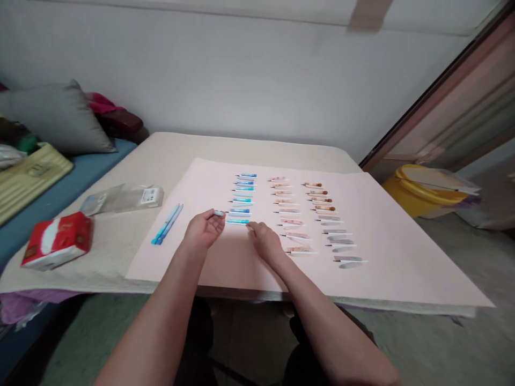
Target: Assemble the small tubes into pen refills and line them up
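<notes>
Think we're squaring up the teal pen (238, 221) between our hands: left hand (206, 228) pinches a pale-blue piece (218, 213) left of it, can't tell if right hand (265, 241) grips it. Needs light nudging.

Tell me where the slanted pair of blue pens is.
In the head view, the slanted pair of blue pens lies near the left edge of the pink sheet, between the left hand and the red-and-white packet.
</notes>
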A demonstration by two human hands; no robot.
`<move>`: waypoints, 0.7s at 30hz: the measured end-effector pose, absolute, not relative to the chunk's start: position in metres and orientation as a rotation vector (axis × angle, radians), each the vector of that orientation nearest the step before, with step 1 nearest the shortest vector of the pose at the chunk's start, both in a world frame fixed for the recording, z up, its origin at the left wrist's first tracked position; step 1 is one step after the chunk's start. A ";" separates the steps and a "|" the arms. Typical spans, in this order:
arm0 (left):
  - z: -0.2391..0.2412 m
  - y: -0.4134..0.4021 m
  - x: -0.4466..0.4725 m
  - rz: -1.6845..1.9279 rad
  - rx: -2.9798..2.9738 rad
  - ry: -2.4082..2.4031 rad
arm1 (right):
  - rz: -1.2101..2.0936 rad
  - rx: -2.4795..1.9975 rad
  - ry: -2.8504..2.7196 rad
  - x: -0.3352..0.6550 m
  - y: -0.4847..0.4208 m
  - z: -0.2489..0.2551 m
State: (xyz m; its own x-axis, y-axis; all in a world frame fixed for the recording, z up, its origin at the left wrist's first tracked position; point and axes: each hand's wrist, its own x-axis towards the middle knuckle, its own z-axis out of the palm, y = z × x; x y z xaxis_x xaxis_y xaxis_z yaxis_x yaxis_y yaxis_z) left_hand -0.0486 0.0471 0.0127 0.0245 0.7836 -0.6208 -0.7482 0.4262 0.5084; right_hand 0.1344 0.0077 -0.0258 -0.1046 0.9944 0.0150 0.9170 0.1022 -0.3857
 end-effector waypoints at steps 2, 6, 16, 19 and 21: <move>0.015 0.051 -0.060 1.220 0.024 1.001 | 0.368 -1.963 -2.217 0.128 0.010 -0.031; 0.020 0.053 -0.073 1.280 -0.001 1.007 | 0.306 -2.046 -2.271 0.119 0.015 -0.034; 0.017 0.054 -0.072 1.271 -0.016 0.992 | 0.331 -1.946 -2.333 0.113 0.012 -0.038; 0.017 0.055 -0.075 1.272 -0.037 0.989 | 0.392 -1.896 -2.240 0.115 0.006 -0.028; 0.017 0.056 -0.075 1.271 -0.048 0.981 | 0.450 -1.788 -2.125 0.120 0.001 -0.017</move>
